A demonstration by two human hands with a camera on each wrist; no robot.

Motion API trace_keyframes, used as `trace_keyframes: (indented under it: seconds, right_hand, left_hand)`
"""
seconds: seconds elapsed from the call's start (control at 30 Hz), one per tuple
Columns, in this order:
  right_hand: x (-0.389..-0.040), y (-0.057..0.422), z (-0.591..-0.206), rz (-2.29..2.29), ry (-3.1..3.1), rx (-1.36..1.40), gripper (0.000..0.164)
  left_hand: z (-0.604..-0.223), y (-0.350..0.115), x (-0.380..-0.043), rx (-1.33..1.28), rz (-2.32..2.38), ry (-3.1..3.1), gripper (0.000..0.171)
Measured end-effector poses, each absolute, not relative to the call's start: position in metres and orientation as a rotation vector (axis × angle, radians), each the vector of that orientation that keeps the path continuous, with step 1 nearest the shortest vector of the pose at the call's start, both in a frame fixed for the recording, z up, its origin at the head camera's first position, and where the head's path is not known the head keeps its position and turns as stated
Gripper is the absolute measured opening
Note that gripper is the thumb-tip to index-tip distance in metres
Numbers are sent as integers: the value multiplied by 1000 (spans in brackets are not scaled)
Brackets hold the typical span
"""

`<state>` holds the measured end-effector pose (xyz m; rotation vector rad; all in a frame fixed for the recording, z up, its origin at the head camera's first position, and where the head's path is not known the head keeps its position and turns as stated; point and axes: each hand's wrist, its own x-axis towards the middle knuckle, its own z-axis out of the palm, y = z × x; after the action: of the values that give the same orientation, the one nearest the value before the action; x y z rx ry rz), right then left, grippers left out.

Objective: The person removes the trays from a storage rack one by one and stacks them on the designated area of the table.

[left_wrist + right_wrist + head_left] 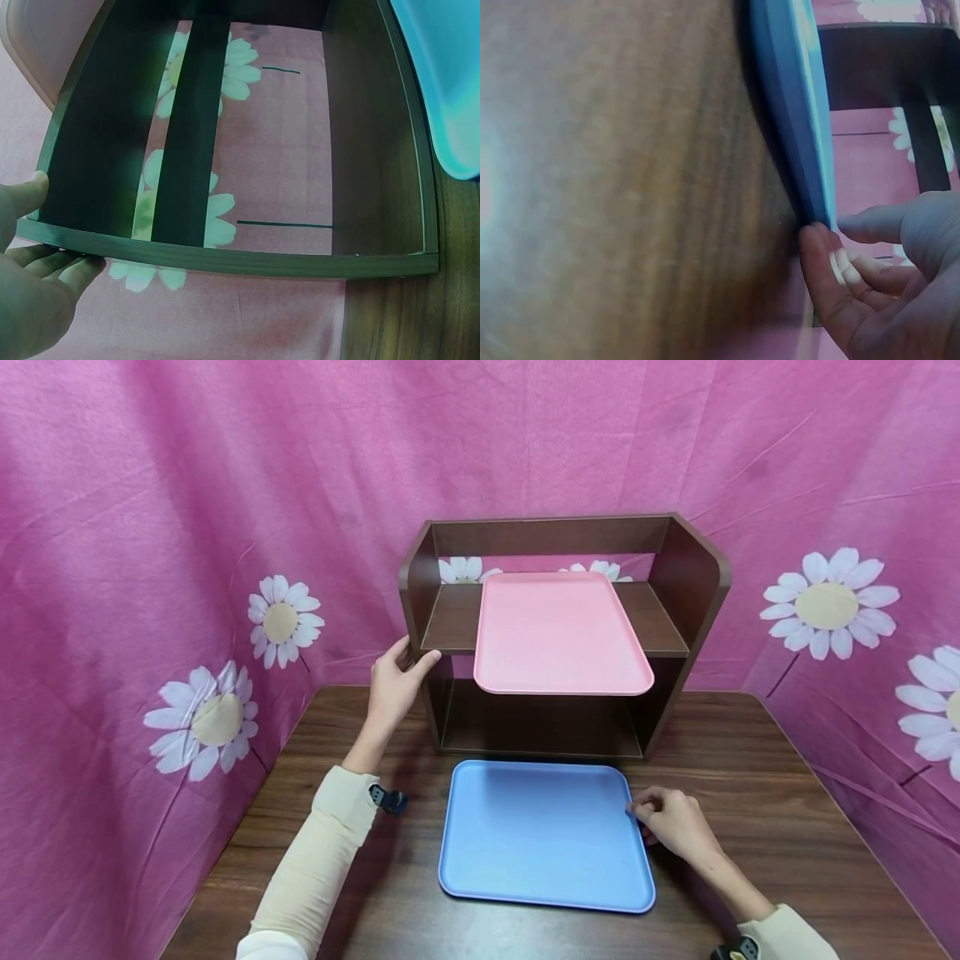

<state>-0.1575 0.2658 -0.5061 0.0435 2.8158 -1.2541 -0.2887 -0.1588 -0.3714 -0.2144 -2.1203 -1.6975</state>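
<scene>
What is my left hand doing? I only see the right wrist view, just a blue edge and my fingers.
Observer: Your left hand grips the left side of the brown shelf.
Operator: Anything on that shelf?
Observer: A pink tray lies on the upper board, its front sticking out past the edge.
Operator: And the blue thing?
Observer: It is a blue tray, flat on the wooden table before the shelf; your right hand pinches its right rim.

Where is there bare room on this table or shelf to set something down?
Free: the lower bay of the shelf under the pink tray, and table right of the blue tray. Crowded: the upper board, and the blue tray's right rim at the right hand. Left hand holds the shelf's side.
</scene>
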Motion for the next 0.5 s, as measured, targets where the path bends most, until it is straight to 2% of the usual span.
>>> trace_keyframes:
  seconds: [0.3, 0.5]
  right_hand:
    - [-160, 270, -486, -1335, 2833, 68, 16]
    - [-164, 269, -462, -1625, 2673, -22, 22]
  left_hand:
    - [-374, -158, -289, -212, -1737, -2114, 56]
    - [-372, -158, -291, -176, -1741, -2134, 55]
